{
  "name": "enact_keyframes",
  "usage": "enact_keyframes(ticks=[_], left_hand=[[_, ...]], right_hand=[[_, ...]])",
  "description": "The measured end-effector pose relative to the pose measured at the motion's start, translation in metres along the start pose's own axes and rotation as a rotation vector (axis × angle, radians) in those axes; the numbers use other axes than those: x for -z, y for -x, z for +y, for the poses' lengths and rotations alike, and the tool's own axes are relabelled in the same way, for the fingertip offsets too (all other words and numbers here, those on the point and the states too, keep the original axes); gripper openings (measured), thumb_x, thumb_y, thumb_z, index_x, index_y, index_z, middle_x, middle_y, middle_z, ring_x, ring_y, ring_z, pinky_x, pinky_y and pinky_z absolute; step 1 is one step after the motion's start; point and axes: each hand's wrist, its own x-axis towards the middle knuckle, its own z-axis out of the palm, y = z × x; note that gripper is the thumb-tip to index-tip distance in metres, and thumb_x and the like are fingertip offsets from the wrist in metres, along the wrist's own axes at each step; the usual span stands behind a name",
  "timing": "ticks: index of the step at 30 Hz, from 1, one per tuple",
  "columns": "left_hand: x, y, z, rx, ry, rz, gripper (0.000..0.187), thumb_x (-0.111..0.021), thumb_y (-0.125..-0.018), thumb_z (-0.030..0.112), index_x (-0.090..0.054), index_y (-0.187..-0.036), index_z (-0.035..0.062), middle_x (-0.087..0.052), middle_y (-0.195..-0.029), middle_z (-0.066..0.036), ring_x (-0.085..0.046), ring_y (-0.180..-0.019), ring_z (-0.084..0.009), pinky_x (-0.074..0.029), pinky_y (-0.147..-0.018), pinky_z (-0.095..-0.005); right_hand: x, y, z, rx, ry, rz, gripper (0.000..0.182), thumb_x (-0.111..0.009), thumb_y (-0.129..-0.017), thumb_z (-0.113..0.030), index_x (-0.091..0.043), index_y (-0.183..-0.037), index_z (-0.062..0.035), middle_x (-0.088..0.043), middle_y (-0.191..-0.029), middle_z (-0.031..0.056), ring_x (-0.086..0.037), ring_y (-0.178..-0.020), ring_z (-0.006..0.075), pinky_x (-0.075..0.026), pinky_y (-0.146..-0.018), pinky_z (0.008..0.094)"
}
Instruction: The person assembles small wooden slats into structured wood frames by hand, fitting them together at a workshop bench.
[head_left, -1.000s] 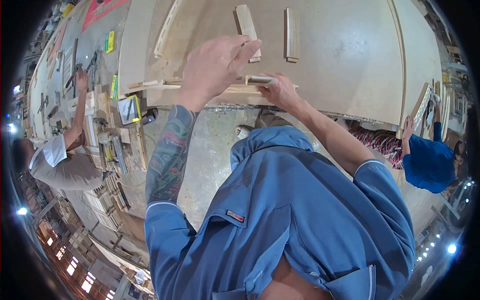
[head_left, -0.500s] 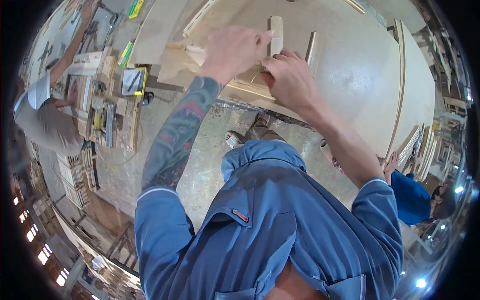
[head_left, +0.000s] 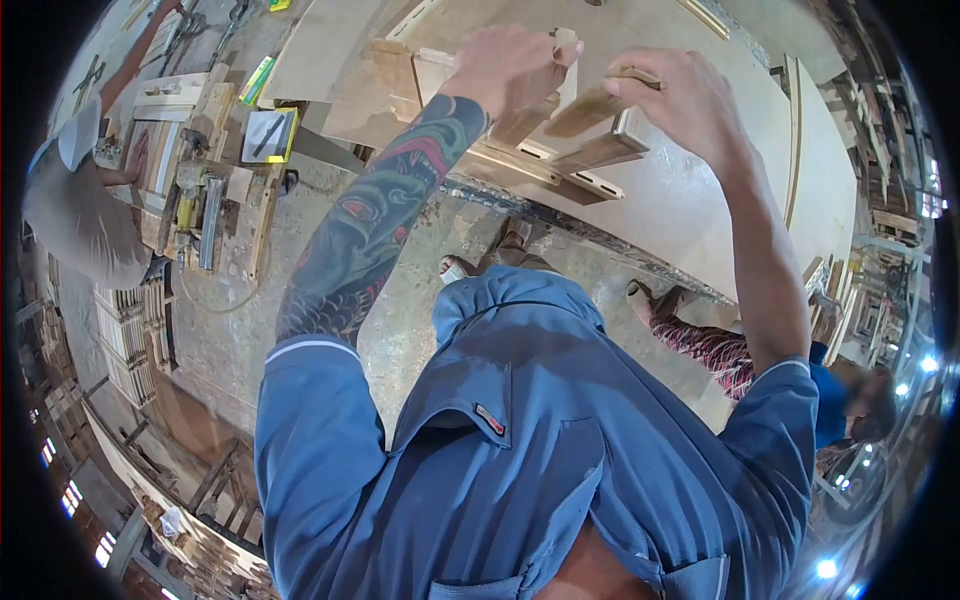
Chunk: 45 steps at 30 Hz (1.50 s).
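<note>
Wooden pieces lie on a large pale workbench [head_left: 700, 190] at twelve o'clock, seen from a head camera looking down over a blue work shirt [head_left: 560, 450]. At eleven o'clock the left hand [head_left: 510, 65], below a tattooed forearm, is curled shut around a pale wooden strip [head_left: 567, 70] standing nearly upright. At one o'clock the right hand [head_left: 685, 100] closes its fingers over the raised end of a darker wooden slat [head_left: 590, 110]. Just under it a slotted wooden bar [head_left: 600, 152] rests on the workbench. At nine o'clock another person in a grey shirt [head_left: 70, 220] bends over a cluttered bench of tools [head_left: 200, 200].
</note>
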Motion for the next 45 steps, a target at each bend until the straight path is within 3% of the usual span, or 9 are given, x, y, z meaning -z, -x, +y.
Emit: enact_keyframes(ticks=[5, 12, 15, 17, 21, 27, 36, 42, 45], left_hand=[[-0.003, 0.002, 0.001, 0.066, 0.038, 0.010, 0.055, -0.037, -0.102, 0.051, -0.075, -0.092, 0.0118, -0.072, -0.086, -0.016, -0.069, -0.085, -0.0362, -0.053, -0.080, -0.0496], [0.002, 0.008, 0.004, 0.029, 0.085, 0.061, 0.054, -0.038, -0.101, 0.052, -0.075, -0.101, 0.0119, -0.073, -0.087, -0.016, -0.070, -0.088, -0.0351, -0.053, -0.083, -0.0494], [-0.001, 0.005, 0.003, 0.043, 0.060, 0.039, 0.055, -0.039, -0.100, 0.053, -0.076, -0.100, 0.0118, -0.073, -0.088, -0.014, -0.070, -0.088, -0.0348, -0.053, -0.084, -0.0492], [0.000, 0.003, 0.004, 0.062, 0.054, 0.015, 0.055, -0.040, -0.100, 0.053, -0.076, -0.098, 0.0111, -0.073, -0.088, -0.015, -0.070, -0.088, -0.0349, -0.053, -0.083, -0.0500], [0.001, 0.004, 0.004, 0.081, 0.031, -0.032, 0.052, -0.037, -0.100, 0.058, -0.074, -0.101, 0.0228, -0.071, -0.089, -0.013, -0.069, -0.090, -0.0342, -0.053, -0.083, -0.0495], [-0.004, 0.002, 0.004, 0.118, 0.047, 0.021, 0.056, -0.037, -0.098, 0.061, -0.074, -0.101, 0.0194, -0.072, -0.092, -0.013, -0.068, -0.091, -0.0349, -0.053, -0.084, -0.0488], [0.006, 0.004, 0.006, 0.094, 0.000, -0.066, 0.053, -0.039, -0.099, 0.058, -0.073, -0.097, 0.0177, -0.071, -0.092, -0.014, -0.067, -0.090, -0.0382, -0.053, -0.080, -0.0508], [-0.001, 0.004, 0.003, 0.014, 0.106, 0.196, 0.050, -0.047, -0.097, 0.042, -0.073, -0.074, 0.0054, -0.069, -0.076, -0.021, -0.069, -0.076, -0.0380, -0.053, -0.074, -0.0496], [-0.001, 0.007, 0.004, 0.057, 0.115, 0.109, 0.053, -0.040, -0.099, 0.056, -0.072, -0.093, 0.0146, -0.070, -0.089, -0.017, -0.066, -0.088, -0.0403, -0.052, -0.078, -0.0512]], right_hand=[[-0.052, -0.012, 0.051, 0.072, -0.583, -0.112, 0.031, -0.069, -0.089, -0.031, -0.072, -0.104, -0.0041, -0.072, -0.087, 0.0085, -0.067, -0.082, 0.0172, -0.051, -0.076, 0.0337], [-0.063, -0.013, 0.070, -0.019, -0.520, -0.109, 0.033, -0.070, -0.086, -0.021, -0.070, -0.113, -0.0026, -0.071, -0.089, 0.0082, -0.064, -0.080, 0.0130, -0.050, -0.076, 0.0300], [-0.070, -0.012, 0.080, 0.146, -0.530, 0.105, 0.036, -0.066, -0.084, -0.015, -0.068, -0.117, -0.0022, -0.070, -0.087, 0.0097, -0.062, -0.075, 0.0145, -0.050, -0.075, 0.0303], [-0.058, -0.011, 0.078, -0.018, -0.453, -0.121, 0.039, -0.061, -0.083, -0.012, -0.066, -0.121, -0.0022, -0.069, -0.086, 0.0110, -0.061, -0.076, 0.0166, -0.050, -0.077, 0.0321], [-0.044, -0.012, 0.070, 0.034, -0.366, -0.148, 0.038, -0.060, -0.085, -0.013, -0.066, -0.121, -0.0025, -0.067, -0.086, 0.0108, -0.060, -0.080, 0.0181, -0.049, -0.080, 0.0337], [-0.042, -0.014, 0.072, 0.105, -0.466, -0.160, 0.037, -0.060, -0.086, -0.013, -0.065, -0.122, -0.0028, -0.068, -0.093, 0.0143, -0.063, -0.085, 0.0218, -0.049, -0.085, 0.0353], [-0.055, -0.021, 0.033, 0.369, -0.109, -0.075, 0.033, -0.059, -0.088, -0.008, -0.064, -0.121, -0.0049, -0.068, -0.112, 0.0203, -0.063, -0.100, 0.0404, -0.050, -0.089, 0.0449], [-0.079, 0.003, 0.001, 0.251, -0.082, 0.025, 0.029, -0.054, -0.087, -0.001, -0.055, -0.115, -0.0016, -0.066, -0.090, 0.0221, -0.062, -0.085, 0.0440, -0.047, -0.073, 0.0512], [-0.090, 0.014, -0.013, 0.267, -0.142, 0.043, 0.020, -0.052, -0.087, -0.002, -0.052, -0.107, 0.0006, -0.063, -0.081, 0.0232, -0.063, -0.080, 0.0431, -0.048, -0.067, 0.0499]])
